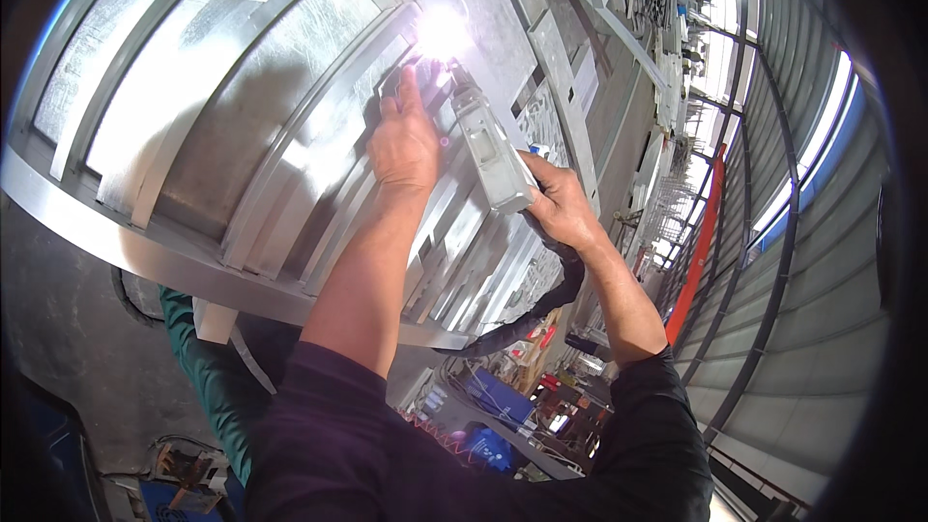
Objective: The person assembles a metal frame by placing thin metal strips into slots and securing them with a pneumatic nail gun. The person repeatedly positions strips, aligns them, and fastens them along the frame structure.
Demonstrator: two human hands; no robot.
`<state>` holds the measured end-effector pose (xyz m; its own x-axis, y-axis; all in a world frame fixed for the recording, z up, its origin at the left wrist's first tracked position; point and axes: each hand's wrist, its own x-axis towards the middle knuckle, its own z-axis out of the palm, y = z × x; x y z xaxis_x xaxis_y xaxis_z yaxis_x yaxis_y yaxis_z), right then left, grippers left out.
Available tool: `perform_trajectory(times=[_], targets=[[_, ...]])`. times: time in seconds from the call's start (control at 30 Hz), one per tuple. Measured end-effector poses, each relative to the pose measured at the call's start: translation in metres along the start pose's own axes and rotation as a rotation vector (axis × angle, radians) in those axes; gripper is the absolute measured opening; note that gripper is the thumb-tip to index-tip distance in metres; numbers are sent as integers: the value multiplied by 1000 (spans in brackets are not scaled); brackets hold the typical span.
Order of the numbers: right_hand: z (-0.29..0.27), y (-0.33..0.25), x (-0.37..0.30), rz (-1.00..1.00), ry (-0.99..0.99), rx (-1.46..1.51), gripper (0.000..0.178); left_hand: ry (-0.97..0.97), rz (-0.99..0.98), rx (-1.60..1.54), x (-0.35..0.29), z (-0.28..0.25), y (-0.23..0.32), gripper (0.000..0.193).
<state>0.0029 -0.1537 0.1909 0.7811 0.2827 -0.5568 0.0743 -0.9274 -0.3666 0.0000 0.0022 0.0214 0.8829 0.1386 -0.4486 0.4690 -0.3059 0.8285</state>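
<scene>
My right hand is wrapped round the rear of a pale grey handheld welding gun. A thick black-sleeved cable hangs from the gun in a curve. At its nozzle a white-violet glare burns on the metal and hides the joint there. My left hand lies beside the gun, its index finger stretched toward the glare and other fingers partly bent. It rests on or just over the metal strips of a large silvery frame; I cannot tell if it presses on one.
Loose metal bars lie beyond the gun on the right. Below the frame's edge are a cluttered bench with a blue case and a green sleeve or cloth. A red-orange beam runs along the ribbed wall at right.
</scene>
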Motion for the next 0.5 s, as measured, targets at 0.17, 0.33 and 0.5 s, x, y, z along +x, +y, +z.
perform_trajectory(times=[0.17,0.33,0.5], targets=[[3,-7,-1,12,17,28,62,52,-5,7,2,6,-3,66],[4,-9,-4,32,3,17,61,79,9,-4,2,11,-6,61],[3,-12,-5,62,2,12,59,90,16,6,2,12,-7,62]])
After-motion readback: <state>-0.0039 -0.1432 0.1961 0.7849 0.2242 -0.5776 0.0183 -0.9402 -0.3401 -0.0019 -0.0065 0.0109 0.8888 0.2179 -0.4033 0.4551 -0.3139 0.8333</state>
